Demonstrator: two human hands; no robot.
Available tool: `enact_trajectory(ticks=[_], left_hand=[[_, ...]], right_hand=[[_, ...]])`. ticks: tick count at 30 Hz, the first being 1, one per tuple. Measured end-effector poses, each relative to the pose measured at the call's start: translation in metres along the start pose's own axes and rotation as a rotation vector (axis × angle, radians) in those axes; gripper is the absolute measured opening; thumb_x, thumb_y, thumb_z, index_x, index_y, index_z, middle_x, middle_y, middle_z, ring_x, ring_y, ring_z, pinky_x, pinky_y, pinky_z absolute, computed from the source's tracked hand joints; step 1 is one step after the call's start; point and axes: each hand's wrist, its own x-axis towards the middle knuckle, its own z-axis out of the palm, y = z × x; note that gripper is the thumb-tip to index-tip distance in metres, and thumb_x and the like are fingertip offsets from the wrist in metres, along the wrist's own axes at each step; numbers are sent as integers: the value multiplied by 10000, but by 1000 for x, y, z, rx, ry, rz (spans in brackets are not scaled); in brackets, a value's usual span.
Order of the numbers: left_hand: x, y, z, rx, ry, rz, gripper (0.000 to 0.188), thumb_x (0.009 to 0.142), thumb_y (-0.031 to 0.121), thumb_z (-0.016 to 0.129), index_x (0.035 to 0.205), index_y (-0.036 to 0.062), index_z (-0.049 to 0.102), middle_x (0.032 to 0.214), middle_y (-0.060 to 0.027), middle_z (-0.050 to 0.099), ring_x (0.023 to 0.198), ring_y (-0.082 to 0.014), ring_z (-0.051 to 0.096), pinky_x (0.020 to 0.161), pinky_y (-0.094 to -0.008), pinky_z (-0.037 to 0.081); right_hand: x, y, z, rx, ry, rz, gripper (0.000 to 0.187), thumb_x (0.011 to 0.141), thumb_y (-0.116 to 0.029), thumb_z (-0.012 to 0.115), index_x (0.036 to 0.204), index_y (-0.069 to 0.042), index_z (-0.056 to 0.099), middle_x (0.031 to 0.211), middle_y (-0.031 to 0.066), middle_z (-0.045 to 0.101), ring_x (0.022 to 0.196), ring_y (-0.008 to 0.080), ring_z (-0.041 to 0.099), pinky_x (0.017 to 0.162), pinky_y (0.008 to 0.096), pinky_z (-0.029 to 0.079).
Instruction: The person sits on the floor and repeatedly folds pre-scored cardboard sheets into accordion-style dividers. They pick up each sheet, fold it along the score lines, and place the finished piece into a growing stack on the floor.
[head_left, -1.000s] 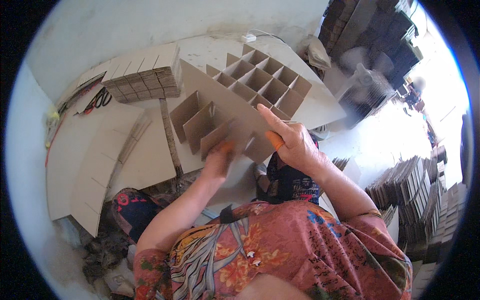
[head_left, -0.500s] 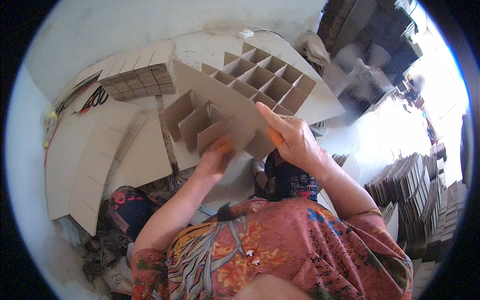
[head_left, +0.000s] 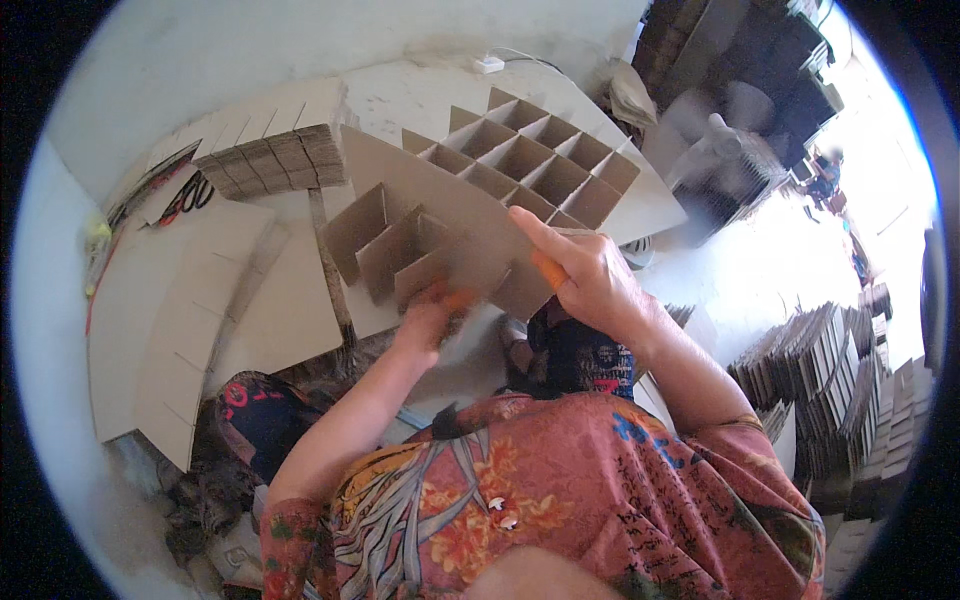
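A long grey-brown cardboard strip (head_left: pixel 432 186) slants across the middle, with several short cardboard cross pieces (head_left: pixel 362 238) standing against its near side. My right hand (head_left: pixel 592 278) grips the strip's near right end, index finger stretched along its top edge. Lower left of it, my left hand (head_left: pixel 428 318) is closed on the nearest cross piece; its fingertips are partly hidden and a little blurred. Orange covers show on fingers of both hands. Just beyond the strip, an assembled cardboard divider grid (head_left: pixel 535 158) with open square cells lies on the pale table (head_left: pixel 400 85).
A stack of slotted cardboard strips (head_left: pixel 275 150) stands at the back left, near black-handled scissors (head_left: pixel 190 198). Loose slotted strips (head_left: pixel 190 330) lie on the table's left. Bundles of cardboard (head_left: pixel 810 380) stand on the right, with a fan (head_left: pixel 725 150) beyond. A white plug block (head_left: pixel 488 65) sits by the wall.
Both hands keep their grips. My left hand has shifted very slightly, and the cardboard pieces stay almost in the same place.
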Motion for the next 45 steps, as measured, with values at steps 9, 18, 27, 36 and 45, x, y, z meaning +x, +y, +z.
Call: enact_trajectory(ticks=[9, 18, 27, 36, 45], left_hand=[[-51, 38, -32, 1416, 58, -105, 403, 861, 391, 608, 917, 2, 698, 812, -195, 676, 818, -346, 660, 722, -430, 497], [-44, 71, -74, 1047, 577, 520, 316, 931, 216, 605, 1139, -22, 612, 1045, -160, 676, 929, -242, 642, 809, -341, 479], [-42, 72, -38, 716, 294, 737, 430, 986, 249, 528, 1317, -25, 504, 1216, -110, 597, 1084, -153, 553, 945, -272, 409], [-44, 8, 29, 745, -297, 490, 566, 978, 272, 516, 1445, 9, 333, 1459, -133, 401, 1355, -237, 356, 1119, -338, 254], [-35, -16, 20, 1075, -156, 764, 394, 959, 258, 528, 1237, -18, 572, 1285, -201, 557, 1192, -326, 520, 1012, -397, 389]], right_hand=[[-15, 30, 46, -87, 12, -110, 601, 767, -60, 560, 1349, -84, 413, 736, 158, 621, 656, 358, 637, 548, 462, 499], [-11, 27, 58, -68, -33, 2, 533, 836, -111, 573, 1344, -54, 421, 839, 185, 641, 729, 386, 640, 612, 465, 523], [-28, 79, 24, 249, 749, 347, 474, 912, -201, 624, 1318, -5, 476, 941, 142, 667, 818, 203, 648, 673, 331, 524], [-14, 45, 67, 894, 98, 604, 614, 855, -336, 680, 1275, 72, 496, 943, 131, 647, 856, 168, 580, 715, 306, 492], [-64, 62, 40, 1061, 254, 636, 390, 808, -39, 634, 1180, 53, 559, 1048, 100, 648, 957, 155, 577, 827, 322, 482]])
